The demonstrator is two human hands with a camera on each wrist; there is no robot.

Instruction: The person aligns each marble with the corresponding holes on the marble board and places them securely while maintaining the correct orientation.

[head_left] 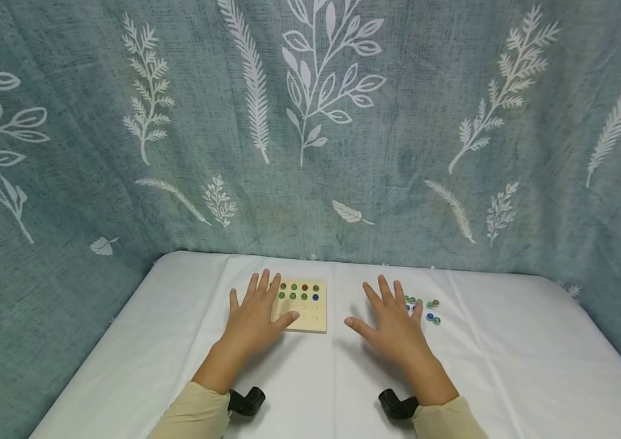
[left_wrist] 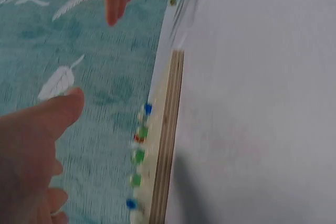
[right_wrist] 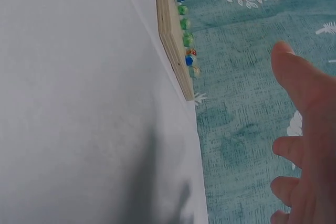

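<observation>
My left hand (head_left: 255, 317) is spread out over the left side of a pale wooden board (head_left: 318, 325), overlapping part of it in the head view. Green, brown-red and blue marbles (head_left: 294, 296) sit in the board's two far rows, while dimples show bare in the nearer rows. The board's layered plywood edge (left_wrist: 167, 145) faces the left wrist camera. To the right, my right hand (head_left: 395, 326) also has its fingers spread and holds nothing. Beside its fingertips lies a loose group of marbles (head_left: 430, 317) in green, blue and brown, partly hidden behind the fingers.
A white cloth (head_left: 299, 384) covers the table. Green-blue curtains (head_left: 310, 201) with white leaf prints hang behind it and on both sides. A black wrist mount (head_left: 247, 402) sits at the left wrist, another black mount (head_left: 397, 404) at the right.
</observation>
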